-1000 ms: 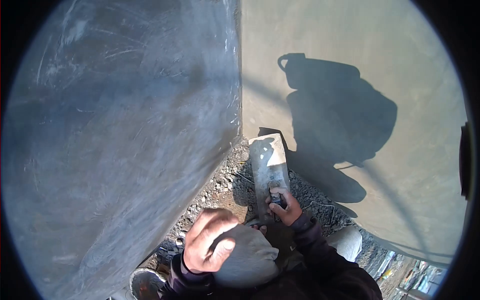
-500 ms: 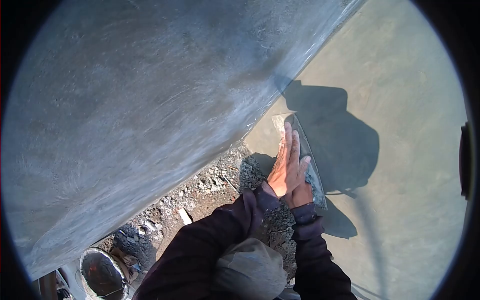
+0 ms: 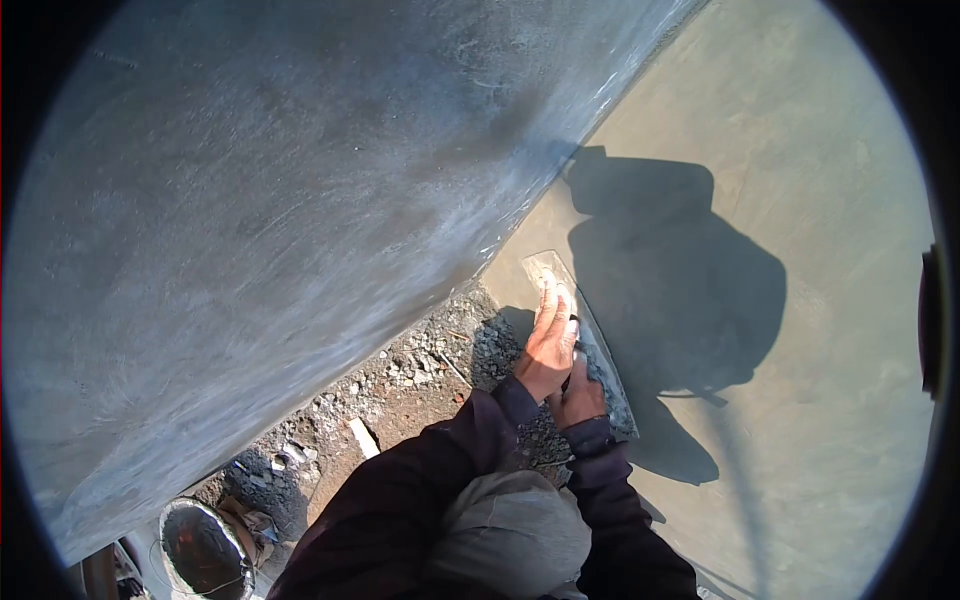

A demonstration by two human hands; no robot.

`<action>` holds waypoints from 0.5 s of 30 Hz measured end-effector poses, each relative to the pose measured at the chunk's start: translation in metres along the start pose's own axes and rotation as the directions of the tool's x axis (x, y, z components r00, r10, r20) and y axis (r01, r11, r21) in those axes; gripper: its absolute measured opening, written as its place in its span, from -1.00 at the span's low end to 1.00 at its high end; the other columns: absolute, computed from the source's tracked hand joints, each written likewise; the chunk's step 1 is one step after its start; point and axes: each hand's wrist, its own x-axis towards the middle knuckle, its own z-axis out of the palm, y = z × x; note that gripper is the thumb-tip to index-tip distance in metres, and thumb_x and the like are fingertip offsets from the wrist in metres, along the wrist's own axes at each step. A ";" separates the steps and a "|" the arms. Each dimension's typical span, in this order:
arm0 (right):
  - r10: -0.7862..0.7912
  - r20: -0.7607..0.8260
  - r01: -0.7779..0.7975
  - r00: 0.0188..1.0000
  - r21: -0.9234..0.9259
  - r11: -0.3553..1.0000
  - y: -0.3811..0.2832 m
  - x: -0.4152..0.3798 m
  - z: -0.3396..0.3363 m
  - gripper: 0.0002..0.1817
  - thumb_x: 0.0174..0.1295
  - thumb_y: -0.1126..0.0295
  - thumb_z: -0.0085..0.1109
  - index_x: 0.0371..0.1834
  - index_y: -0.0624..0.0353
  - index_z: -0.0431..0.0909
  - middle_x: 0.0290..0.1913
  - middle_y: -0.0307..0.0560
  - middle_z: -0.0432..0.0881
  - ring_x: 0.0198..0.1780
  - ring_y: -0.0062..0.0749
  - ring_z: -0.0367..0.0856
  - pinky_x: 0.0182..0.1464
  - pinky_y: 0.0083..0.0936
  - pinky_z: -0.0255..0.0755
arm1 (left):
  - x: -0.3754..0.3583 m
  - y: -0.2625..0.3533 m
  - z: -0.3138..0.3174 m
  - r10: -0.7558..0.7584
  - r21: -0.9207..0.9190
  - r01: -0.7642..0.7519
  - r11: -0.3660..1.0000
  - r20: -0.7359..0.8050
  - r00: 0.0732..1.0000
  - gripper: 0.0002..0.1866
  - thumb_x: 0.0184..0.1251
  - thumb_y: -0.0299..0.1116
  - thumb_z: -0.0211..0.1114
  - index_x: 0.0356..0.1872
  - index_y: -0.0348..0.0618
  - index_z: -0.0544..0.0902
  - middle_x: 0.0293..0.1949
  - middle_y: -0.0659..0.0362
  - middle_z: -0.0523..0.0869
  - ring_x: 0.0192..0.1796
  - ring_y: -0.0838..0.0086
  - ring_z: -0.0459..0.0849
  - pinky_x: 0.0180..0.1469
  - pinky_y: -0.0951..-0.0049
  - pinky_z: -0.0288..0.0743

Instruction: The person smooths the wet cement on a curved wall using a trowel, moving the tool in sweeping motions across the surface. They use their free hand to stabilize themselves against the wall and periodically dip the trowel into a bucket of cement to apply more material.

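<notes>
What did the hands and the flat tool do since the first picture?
The left hand, raised in the air before, moved forward and right onto the plastering trowel. The trowel went from over the rubble to the sunlit wall on the right. The right hand still holds it. The bucket stayed beside the darker wall.

You wear a dark, purple-tinged top, its left sleeve [image 3: 405,495] and right sleeve [image 3: 622,515] long and creased. Your left hand [image 3: 548,350] and right hand [image 3: 580,398] are bare. Pale grey, wrinkled cloth [image 3: 518,530] covers your leg.
</notes>
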 end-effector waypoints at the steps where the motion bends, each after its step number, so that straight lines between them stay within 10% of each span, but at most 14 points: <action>1: -0.017 -0.032 0.017 0.999 -0.004 1.000 0.008 -0.020 -0.001 -0.44 0.14 0.32 0.17 0.17 0.32 0.24 -0.34 0.41 0.58 -0.30 0.32 0.57 -0.29 0.06 0.45 | -0.018 -0.006 0.009 0.056 0.035 -0.057 0.998 0.028 0.998 -0.40 0.43 -0.39 -0.01 0.40 -0.41 0.04 0.42 -0.30 0.01 0.44 -0.20 0.02 0.43 0.11 0.01; 4: -0.180 -0.201 0.178 0.963 -0.028 0.984 0.023 -0.035 -0.014 -0.45 0.13 0.31 0.19 0.15 0.30 0.26 -0.38 0.37 0.59 -0.32 0.31 0.57 -0.29 0.06 0.45 | -0.028 0.020 0.021 0.328 0.214 -0.338 0.916 0.081 0.941 -0.39 0.44 -0.36 -0.02 0.41 -0.41 0.03 0.44 -0.28 -0.07 0.47 -0.15 -0.04 0.44 0.13 0.01; 10: 0.015 0.177 0.011 0.984 -0.140 0.990 0.000 0.022 0.021 -0.38 0.14 0.23 0.14 0.24 0.18 0.17 -0.32 0.37 0.60 -0.23 0.28 0.59 -0.17 0.06 0.47 | -0.011 -0.030 -0.007 -0.232 0.043 0.233 0.971 -0.038 0.972 -0.47 0.48 -0.28 -0.08 0.30 -0.52 0.22 0.38 -0.34 0.10 0.43 -0.11 0.12 0.44 0.27 0.03; 15: -0.068 -0.090 0.066 0.994 -0.023 0.998 0.019 -0.047 0.000 -0.47 0.13 0.28 0.15 0.15 0.21 0.26 -0.30 0.39 0.60 -0.21 0.26 0.59 -0.16 0.06 0.48 | -0.045 0.010 0.015 0.139 0.123 -0.158 0.980 0.144 0.980 -0.42 0.49 -0.29 -0.10 0.37 -0.50 0.06 0.43 -0.34 -0.09 0.48 -0.13 -0.09 0.46 0.23 -0.08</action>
